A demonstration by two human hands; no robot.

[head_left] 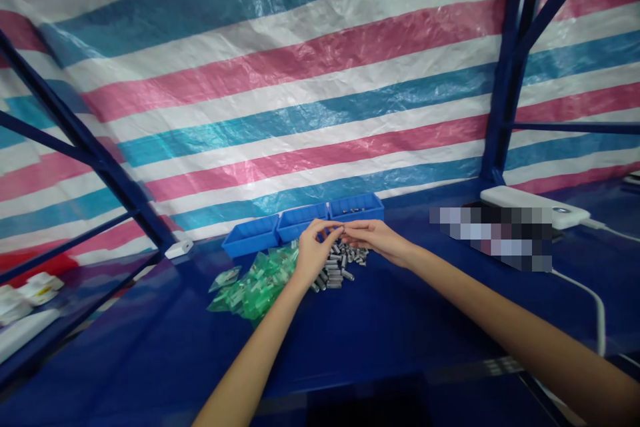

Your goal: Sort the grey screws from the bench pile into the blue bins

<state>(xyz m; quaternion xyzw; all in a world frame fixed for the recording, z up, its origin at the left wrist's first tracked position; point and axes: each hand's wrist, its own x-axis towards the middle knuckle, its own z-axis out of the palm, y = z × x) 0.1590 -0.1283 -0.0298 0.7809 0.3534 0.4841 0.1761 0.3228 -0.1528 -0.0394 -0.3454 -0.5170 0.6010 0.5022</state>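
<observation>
Left of the grey metal pieces lie green packets, while above the pile the left hand and right hand meet fingertip to fingertip, pinching one tiny piece, best held steady and low over the table

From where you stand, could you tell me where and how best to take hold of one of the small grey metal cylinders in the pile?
Probably pinch one grey cylinder at the pile's near edge across its round sides, coming from above. It lies flat on the blue table, apart from the heap, so fingertips have room either side.
</observation>
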